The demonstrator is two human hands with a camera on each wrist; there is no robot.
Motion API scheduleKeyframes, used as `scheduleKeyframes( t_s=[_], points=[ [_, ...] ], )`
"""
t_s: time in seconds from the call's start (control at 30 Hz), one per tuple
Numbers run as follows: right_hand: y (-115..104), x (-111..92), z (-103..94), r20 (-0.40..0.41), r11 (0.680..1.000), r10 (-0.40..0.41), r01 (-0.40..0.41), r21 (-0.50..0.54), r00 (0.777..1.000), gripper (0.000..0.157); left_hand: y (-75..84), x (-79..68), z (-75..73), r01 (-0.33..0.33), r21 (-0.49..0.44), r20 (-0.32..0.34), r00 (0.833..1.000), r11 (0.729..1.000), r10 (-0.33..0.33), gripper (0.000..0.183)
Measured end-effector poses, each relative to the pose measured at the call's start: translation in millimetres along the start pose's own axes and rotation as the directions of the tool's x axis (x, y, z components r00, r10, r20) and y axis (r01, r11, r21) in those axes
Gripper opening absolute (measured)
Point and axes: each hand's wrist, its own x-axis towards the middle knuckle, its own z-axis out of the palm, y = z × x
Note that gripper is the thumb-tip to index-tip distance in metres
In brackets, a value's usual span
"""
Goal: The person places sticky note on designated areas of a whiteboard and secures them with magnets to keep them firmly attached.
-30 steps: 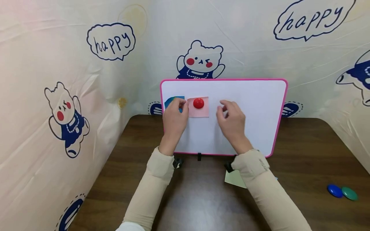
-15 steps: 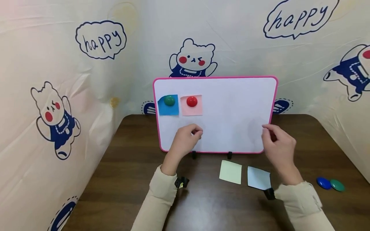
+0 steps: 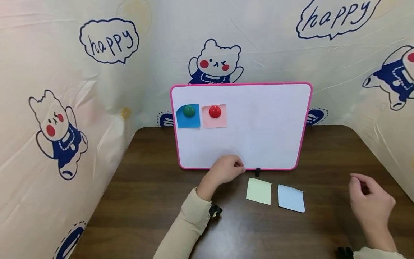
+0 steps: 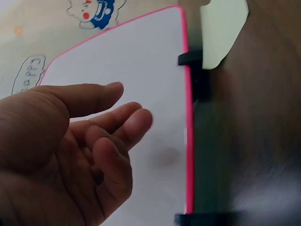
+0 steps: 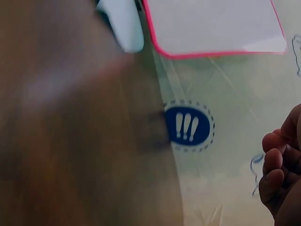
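My left hand [image 3: 224, 169] hovers in front of the lower edge of the whiteboard [image 3: 265, 122], its fingers loosely bent. In the left wrist view the thumb and fingers [image 4: 134, 125] stand apart with nothing between them. The nearest thing to it is a pale green sticky note [image 3: 258, 191] on the table, with a light blue sticky note [image 3: 291, 198] to its right. Over the table's right side is my right hand [image 3: 372, 207], loosely curled and holding nothing visible. It covers the place where the blue and green magnets lay, so they are hidden.
The pink-framed board stands upright at the back on black clips [image 3: 257, 172]. A green magnet [image 3: 189, 111] sits on a blue note [image 3: 188, 122], a red magnet [image 3: 215, 112] on a pink note [image 3: 215, 123]. A printed curtain [image 3: 155, 54] hangs behind the dark wooden table [image 3: 136, 216].
My left hand has left the blue note and come down to the board's lower edge. The right hand has moved from the board to the right, over the two loose magnets.
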Motion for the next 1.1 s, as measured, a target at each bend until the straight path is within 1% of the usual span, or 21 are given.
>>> scheduleKeyframes(
  t_s=[0.07, 0.2, 0.3, 0.4, 0.47, 0.53, 0.6, 0.7, 0.77, 0.83, 0.9, 0.93, 0.97, 1.0, 1.07, 1.1],
  points=[
    [8, -3, -6.1, -0.016, 0.999, 0.04, -0.04, -0.021, 0.999, 0.023, 2.6, 1.6, 5.7, -0.013, 0.025, 0.027, 1.0, 1.0, 0.012, 0.017],
    [18, -8, -15.2, -0.044, 0.994, 0.098, -0.099, -0.042, 0.994, 0.026, 6.0, 5.1, 16.2, -0.031, 0.04, 0.071, 0.997, 0.999, 0.028, 0.022],
    [23, -11, -19.0, -0.055, 0.989, 0.143, -0.145, -0.042, 0.988, 0.027, 7.4, 8.2, 24.6, -0.026, 0.07, 0.086, 0.996, 0.997, 0.02, 0.023],
    [29, -14, -21.2, -0.057, 0.981, 0.192, -0.193, -0.017, 0.98, 0.022, 8.9, 11.0, 33.3, -0.014, 0.149, 0.091, 0.996, 0.989, 0.0, 0.023],
    [35, -16, -22.8, -0.06, 0.976, 0.219, -0.219, 0.006, 0.974, 0.017, 10.5, 12.5, 38.2, -0.005, 0.207, 0.096, 0.995, 0.978, -0.015, 0.023],
    [41, -18, -24.1, -0.064, 0.972, 0.234, -0.235, 0.002, 0.97, 0.016, 12.1, 14.2, 42.4, 0.002, 0.255, 0.096, 0.995, 0.967, -0.027, 0.022],
    [47, -21, -25.7, -0.057, 0.971, 0.238, -0.239, -0.026, 0.97, 0.019, 14.2, 15.0, 45.0, 0.012, 0.28, 0.095, 0.995, 0.96, -0.04, 0.02],
    [56, -24, -27.2, -0.034, 0.967, 0.223, -0.226, -0.116, 0.974, 0.029, 17.2, 16.3, 47.3, 0.02, 0.3, 0.085, 0.995, 0.954, -0.048, 0.012],
    [62, -25, -28.9, 0.0, 0.961, 0.209, -0.205, -0.185, 0.978, 0.034, 19.7, 17.4, 49.5, 0.024, 0.317, 0.078, 0.996, 0.948, -0.051, 0.009],
    [67, -24, -30.4, 0.052, 0.941, 0.226, -0.204, -0.27, 0.973, 0.036, 22.0, 18.7, 51.8, 0.024, 0.337, 0.077, 0.996, 0.941, -0.053, 0.012],
    [70, -22, -31.9, 0.125, 0.911, 0.276, -0.218, -0.35, 0.953, 0.039, 24.3, 20.1, 54.1, 0.023, 0.36, 0.078, 0.995, 0.932, -0.055, 0.019],
    [71, -20, -33.0, 0.17, 0.894, 0.304, -0.219, -0.392, 0.937, 0.04, 25.6, 20.4, 55.2, 0.024, 0.369, 0.082, 0.995, 0.929, -0.058, 0.024],
    [72, -19, -33.7, 0.212, 0.875, 0.339, -0.224, -0.43, 0.917, 0.043, 26.6, 20.7, 56.3, 0.025, 0.375, 0.087, 0.994, 0.927, -0.062, 0.029],
    [74, -18, -34.2, 0.258, 0.854, 0.377, -0.226, -0.468, 0.889, 0.047, 27.2, 21.2, 57.4, 0.027, 0.38, 0.091, 0.994, 0.925, -0.066, 0.032],
    [79, -16, -35.0, 0.334, 0.834, 0.419, -0.212, -0.51, 0.844, 0.056, 27.7, 22.4, 59.3, 0.032, 0.386, 0.098, 0.992, 0.922, -0.075, 0.036],
    [82, -15, -35.2, 0.361, 0.829, 0.428, -0.201, -0.521, 0.829, 0.06, 27.3, 23.0, 60.2, 0.035, 0.384, 0.099, 0.992, 0.923, -0.079, 0.037]
  ],
)
